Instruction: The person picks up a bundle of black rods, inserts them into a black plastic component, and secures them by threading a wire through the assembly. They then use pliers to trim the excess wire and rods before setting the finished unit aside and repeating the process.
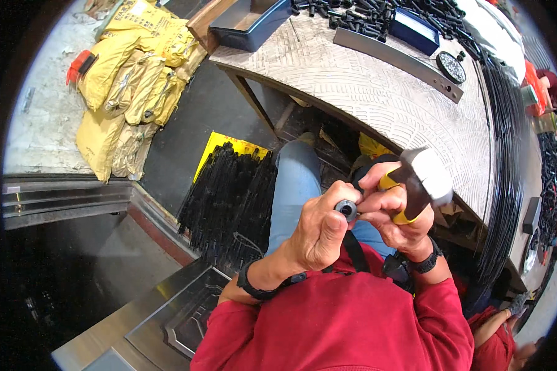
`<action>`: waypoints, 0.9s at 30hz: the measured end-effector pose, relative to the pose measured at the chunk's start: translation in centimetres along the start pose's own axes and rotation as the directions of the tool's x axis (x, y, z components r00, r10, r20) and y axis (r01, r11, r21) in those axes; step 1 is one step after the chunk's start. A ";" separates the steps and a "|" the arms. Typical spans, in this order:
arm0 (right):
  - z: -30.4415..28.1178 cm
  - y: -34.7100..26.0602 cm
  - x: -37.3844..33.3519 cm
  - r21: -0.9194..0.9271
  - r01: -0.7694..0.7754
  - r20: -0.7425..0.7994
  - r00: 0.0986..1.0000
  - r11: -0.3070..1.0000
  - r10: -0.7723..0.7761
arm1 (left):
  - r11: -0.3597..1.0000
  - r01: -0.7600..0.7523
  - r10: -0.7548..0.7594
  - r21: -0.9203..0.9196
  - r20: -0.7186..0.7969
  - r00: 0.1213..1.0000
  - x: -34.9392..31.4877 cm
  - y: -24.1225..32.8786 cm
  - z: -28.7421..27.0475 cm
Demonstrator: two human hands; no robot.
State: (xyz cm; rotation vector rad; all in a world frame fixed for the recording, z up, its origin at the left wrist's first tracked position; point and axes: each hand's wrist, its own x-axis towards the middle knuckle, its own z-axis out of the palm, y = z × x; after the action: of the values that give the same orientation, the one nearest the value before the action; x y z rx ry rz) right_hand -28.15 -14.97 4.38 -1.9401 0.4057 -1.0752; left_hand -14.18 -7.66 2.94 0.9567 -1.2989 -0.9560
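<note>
In front of my chest my left hand point(319, 232) is closed round a black tubular part point(346, 209), its hollow round end facing up. My right hand point(393, 216) is right beside it, its fingers meeting the left hand's at the part. A tool with a yellow-and-black grip and a blurred silvery-white head point(428, 174) is tucked in that right hand; its exact kind does not show. Whether the right fingertips also grip the part is hidden.
A worktable point(377, 99) holds black fittings point(365, 18), blue bins point(250, 25) and a metal bar point(396, 62). Long black rods point(501, 167) hang over its right side. Bundled black rods point(229, 198) stand left of my legs, near yellow sacks point(136, 74). Another person's sleeve point(495, 340) shows lower right.
</note>
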 end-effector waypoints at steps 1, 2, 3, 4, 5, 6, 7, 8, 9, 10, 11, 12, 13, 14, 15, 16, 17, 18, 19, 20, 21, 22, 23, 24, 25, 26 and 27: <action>0.0 0.3 -0.3 -0.048 0.052 0.030 0.998 0.997 -0.051 | 1.000 -0.001 0.001 0.004 0.004 1.000 -0.3 -0.1 0.1; -0.1 0.4 -0.4 -0.096 0.105 0.061 0.993 0.990 -0.099 | 1.000 -0.011 0.011 0.020 -0.024 1.000 -0.7 -0.4 0.3; -0.4 0.5 -0.1 -0.140 0.167 0.102 0.983 0.976 -0.153 | 0.999 -0.021 0.022 0.032 -0.049 0.999 -0.9 -0.6 0.4; 0.0 0.2 0.0 -0.085 0.178 0.009 0.984 0.980 -0.178 | 0.999 -0.023 0.024 0.032 -0.039 0.999 -0.9 -0.5 0.5; 0.0 0.2 -0.1 -0.091 0.174 0.019 0.985 0.981 -0.173 | 0.998 -0.048 0.051 0.049 -0.052 0.997 -0.9 -0.5 0.6; -0.1 0.1 -0.2 -0.097 0.170 0.031 0.985 0.981 -0.168 | 0.995 -0.074 0.079 0.065 -0.064 0.995 -0.8 -0.5 0.7; 0.0 0.0 -0.4 -0.102 0.170 0.023 0.985 0.980 -0.168 | 0.994 -0.019 0.026 0.106 -0.068 0.997 -0.9 -0.2 0.8; 0.3 -0.1 -0.8 -0.043 0.100 0.023 0.995 0.994 -0.099 | 0.994 -0.021 0.027 0.106 -0.060 0.998 -1.0 -0.1 0.9; 0.3 -0.3 -1.0 0.016 0.029 0.027 0.999 0.999 -0.030 | 0.998 -0.027 0.030 0.062 -0.052 0.998 -1.0 0.0 1.0; -0.3 -0.9 -0.7 -0.130 0.055 0.085 0.995 0.990 -0.045 | 0.999 -0.032 0.033 0.017 -0.045 0.998 -0.9 0.1 1.1; -0.3 -0.8 -0.8 -0.109 0.037 0.079 0.996 0.993 -0.028 | 1.000 -0.010 0.011 0.020 -0.054 0.998 -0.9 0.1 1.1; 0.0 -0.3 -1.1 -0.085 0.019 0.073 0.997 0.996 -0.013 | 1.000 -0.010 0.011 0.022 -0.047 0.999 -1.1 0.0 1.1; 0.6 0.4 -1.2 0.014 0.062 0.014 0.998 0.998 -0.062 | 1.000 0.005 -0.005 0.006 -0.060 0.998 -1.3 -0.3 1.1; 0.4 0.3 -1.2 -0.029 0.088 0.022 0.996 0.996 -0.087 | 1.000 0.020 -0.021 -0.011 -0.072 0.997 -1.5 -0.5 1.1; 0.2 0.0 -0.8 -0.080 0.117 0.030 0.993 0.990 -0.115 | 0.999 0.041 -0.042 -0.021 -0.086 0.995 -1.6 -0.3 1.1; 0.2 -0.2 -0.5 -0.130 0.146 0.041 0.989 0.981 -0.142 | 0.999 0.042 -0.044 -0.024 -0.077 0.996 -1.7 -0.3 1.1; 0.8 -0.3 -0.7 -0.077 0.075 -0.039 0.996 0.994 -0.078 | 0.999 0.044 -0.045 -0.017 -0.084 0.995 -1.8 -0.5 1.0; 0.7 0.0 -0.9 -0.079 0.074 -0.043 0.996 0.994 -0.077 | 0.999 0.045 -0.045 -0.009 -0.095 0.994 -2.0 -0.7 1.0; 0.5 0.4 -0.9 -0.085 0.130 0.012 0.992 0.988 -0.129 | 0.999 0.019 -0.016 0.026 -0.113 0.993 -2.0 -0.8 1.0; 0.4 0.6 -1.0 -0.088 0.185 0.068 0.981 0.979 -0.179 | 0.999 0.020 -0.017 0.025 -0.109 0.994 -2.0 -0.8 1.0; 0.4 0.5 -1.1 -0.070 0.166 0.067 0.985 0.984 -0.161 | 0.999 0.020 -0.015 0.043 -0.106 0.994 -2.1 -0.8 1.0; 0.4 0.6 -1.3 -0.072 0.164 0.065 0.985 0.984 -0.160 | 0.998 0.020 -0.014 0.060 -0.103 0.995 -2.2 -0.8 1.0; 0.4 0.7 -1.6 -0.044 0.120 0.085 0.990 0.992 -0.116 | 0.998 0.020 -0.014 0.058 -0.100 0.995 -2.2 -0.6 1.0; 0.4 0.7 -1.7 -0.015 0.075 0.107 0.992 0.997 -0.073 | 0.996 0.074 -0.069 0.051 -0.095 0.993 -2.2 -0.3 1.0; 0.5 0.6 -1.4 -0.024 0.100 0.071 0.993 0.995 -0.098 | 0.991 0.129 -0.124 0.045 -0.089 0.988 -2.3 -0.1 1.0; 0.7 0.5 -1.4 -0.024 0.099 0.070 0.993 0.995 -0.097 | 0.991 0.129 -0.125 0.045 -0.089 0.988 -2.3 -0.1 1.0; 0.9 0.3 -1.3 -0.015 0.092 0.042 0.995 0.996 -0.092 | 0.991 0.120 -0.114 0.063 -0.091 0.989 -2.4 -0.1 0.9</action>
State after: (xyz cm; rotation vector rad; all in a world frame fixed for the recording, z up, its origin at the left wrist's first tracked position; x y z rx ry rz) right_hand -28.16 -13.88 3.20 -2.0093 0.3063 -1.0917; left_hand -15.18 -5.45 2.07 1.1261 -1.2188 -0.9540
